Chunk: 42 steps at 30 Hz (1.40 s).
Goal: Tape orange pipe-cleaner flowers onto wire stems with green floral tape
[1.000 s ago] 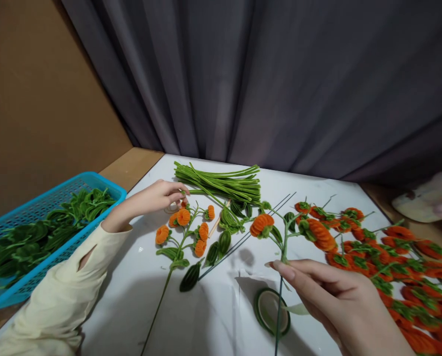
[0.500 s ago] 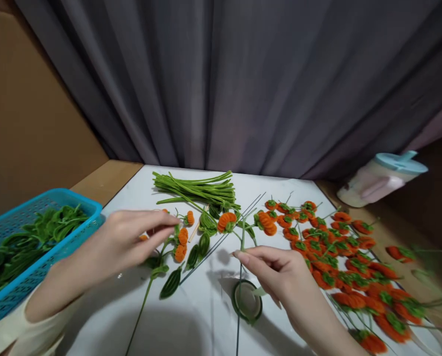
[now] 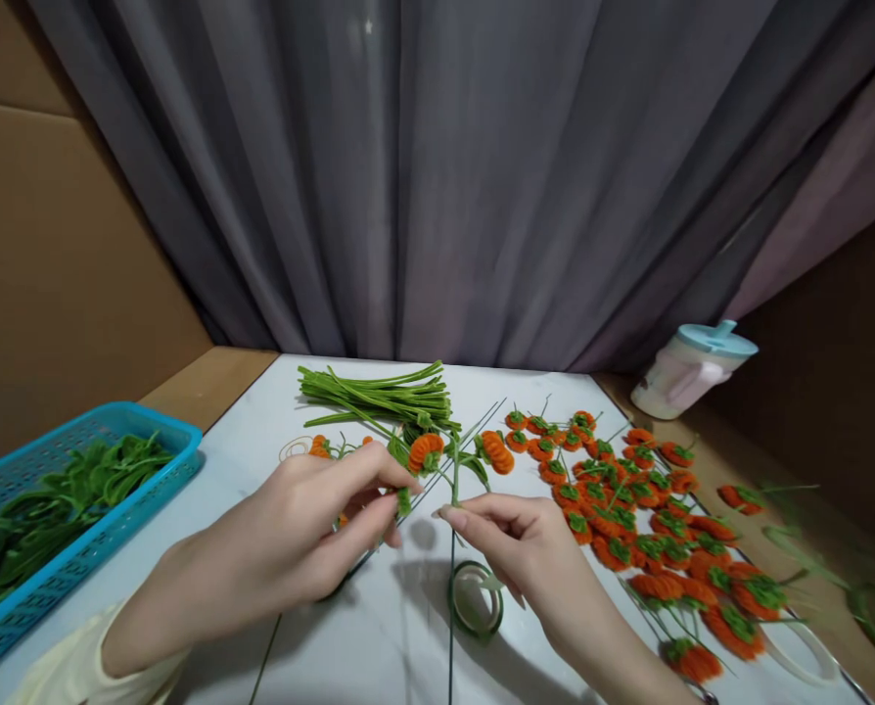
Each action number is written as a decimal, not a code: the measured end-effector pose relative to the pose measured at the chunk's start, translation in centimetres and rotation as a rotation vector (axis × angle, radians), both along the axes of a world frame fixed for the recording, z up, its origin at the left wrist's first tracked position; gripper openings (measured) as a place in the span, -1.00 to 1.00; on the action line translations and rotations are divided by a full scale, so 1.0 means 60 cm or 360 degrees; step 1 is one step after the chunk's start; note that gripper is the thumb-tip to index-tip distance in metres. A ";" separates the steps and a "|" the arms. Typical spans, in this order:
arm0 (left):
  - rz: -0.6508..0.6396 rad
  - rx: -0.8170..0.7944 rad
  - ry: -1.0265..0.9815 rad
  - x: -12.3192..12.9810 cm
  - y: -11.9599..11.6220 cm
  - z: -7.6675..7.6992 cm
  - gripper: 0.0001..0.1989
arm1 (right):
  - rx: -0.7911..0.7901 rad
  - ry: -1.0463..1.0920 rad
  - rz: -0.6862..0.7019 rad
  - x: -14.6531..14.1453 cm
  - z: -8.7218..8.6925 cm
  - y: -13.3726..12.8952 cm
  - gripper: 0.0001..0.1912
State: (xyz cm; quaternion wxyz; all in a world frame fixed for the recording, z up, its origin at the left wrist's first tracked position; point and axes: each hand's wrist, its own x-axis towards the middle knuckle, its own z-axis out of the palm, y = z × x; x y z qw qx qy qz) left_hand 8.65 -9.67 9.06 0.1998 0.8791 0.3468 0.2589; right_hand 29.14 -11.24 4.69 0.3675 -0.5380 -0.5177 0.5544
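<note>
In the centre my right hand (image 3: 511, 534) pinches a thin green stem (image 3: 451, 607) that stands roughly upright. Above those fingertips the stem bears leaves and two orange pumpkin-like pieces, one at the left (image 3: 427, 453) and one at the right (image 3: 497, 451). My left hand (image 3: 335, 519), close beside it, has its thumb and forefinger closed on a small green fuzzy piece (image 3: 404, 501). A gap separates the two hands' fingertips. Below the right hand lies a roll of green tape (image 3: 477, 599), whose loose end reaches toward that hand.
Green stems (image 3: 379, 394) lie bundled at the back of the white table. Many orange pieces (image 3: 614, 551) with green tops spread over the right. A blue basket (image 3: 188, 441) of green leaves stands at the left. At the back right is a cup (image 3: 679, 377) with a blue lid.
My left hand has moved right, from over the orange pieces on the left to beside the held stem, and now holds a small green piece. The view has shifted slightly.
</note>
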 end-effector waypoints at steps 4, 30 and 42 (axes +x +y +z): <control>0.0050 -0.0277 -0.0158 0.009 0.002 -0.006 -0.92 | 0.0011 0.0033 0.0021 0.001 -0.007 0.001 -0.70; -0.0785 0.0769 0.1238 0.092 0.041 0.098 -0.75 | 0.0278 0.0104 0.0047 -0.001 -0.012 -0.001 -0.57; -0.0868 0.0712 0.1348 0.112 0.051 0.097 -0.78 | 0.0277 0.0173 0.0043 -0.006 -0.013 -0.008 -0.58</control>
